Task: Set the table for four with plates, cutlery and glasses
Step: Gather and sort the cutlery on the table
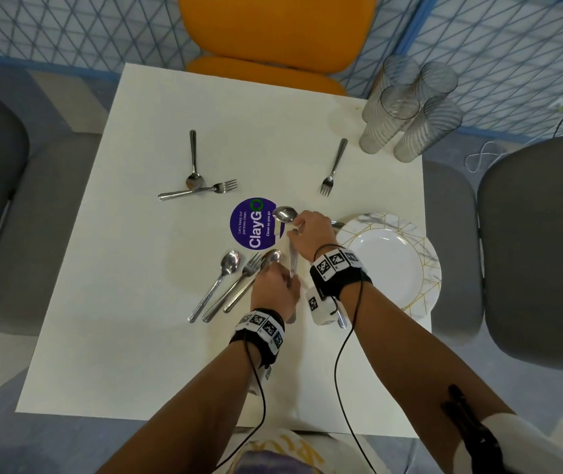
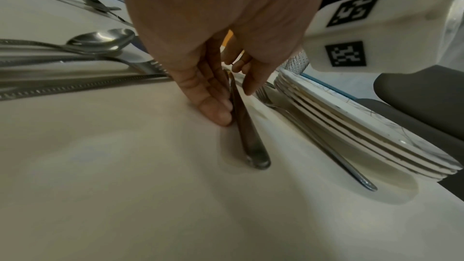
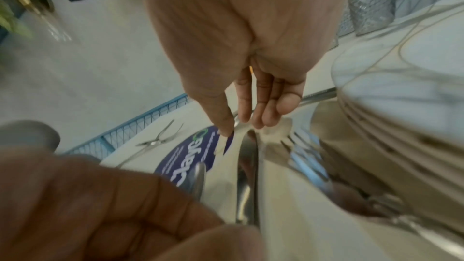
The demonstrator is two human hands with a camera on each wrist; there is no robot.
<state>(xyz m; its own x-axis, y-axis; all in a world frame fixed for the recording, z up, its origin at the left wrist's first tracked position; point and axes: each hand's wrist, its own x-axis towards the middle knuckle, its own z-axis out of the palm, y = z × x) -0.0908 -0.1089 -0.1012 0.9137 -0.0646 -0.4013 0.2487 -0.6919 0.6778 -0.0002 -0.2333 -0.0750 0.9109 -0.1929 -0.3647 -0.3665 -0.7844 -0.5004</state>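
Note:
My left hand [image 1: 288, 280] [image 2: 236, 102] pinches the handle of a steel utensil [image 1: 293, 261] [image 2: 248, 138] between thumb and fingers. Its handle end rests on the white table [image 1: 136, 336], and its far end looks broad and flat like a knife blade. Just beyond, my right hand [image 1: 293, 229] [image 3: 236, 126] pinches the neck of a spoon [image 1: 285, 213] whose bowl lies at the edge of the purple sticker [image 1: 252, 224]. A stack of marbled plates [image 1: 389, 261] [image 2: 351, 126] sits at the right edge. Several ribbed glasses [image 1: 406, 111] stand at the far right corner.
Two spoons [image 1: 228, 265] and a fork [image 1: 239, 282] lie left of my left hand. A crossed spoon and fork [image 1: 198, 189] lie far left, a fork [image 1: 333, 169] far right, another fork [image 2: 314, 136] beside the plates. An orange chair [image 1: 273, 35] and grey chairs [image 1: 540, 251] surround the table.

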